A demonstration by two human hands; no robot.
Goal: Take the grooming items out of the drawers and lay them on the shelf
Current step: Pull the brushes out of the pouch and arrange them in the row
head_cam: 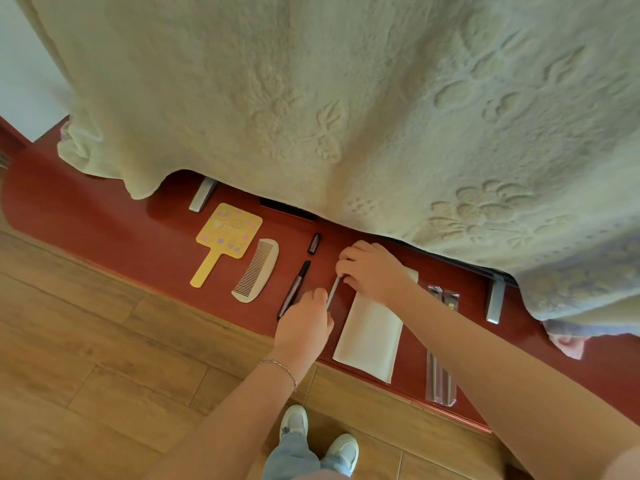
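On the red shelf (104, 216) lie a yellow hand mirror (225, 237), a white comb (258, 270), a dark pen-like stick (294, 287), a small dark cap (314, 243), a white folded cloth (369, 337) and clear-wrapped metal tools (441, 344). A thin silver stick (333, 291) lies between my two hands. My right hand (372, 268) pinches its far end, fingers curled. My left hand (306, 322) grips its near end.
A cream embossed blanket (346, 98) hangs over a screen on silver feet (202, 195), covering the shelf's back. A pink cloth (571, 344) peeks out at the right. Wooden floor (86, 341) and my shoes (294, 420) lie below the shelf's front edge.
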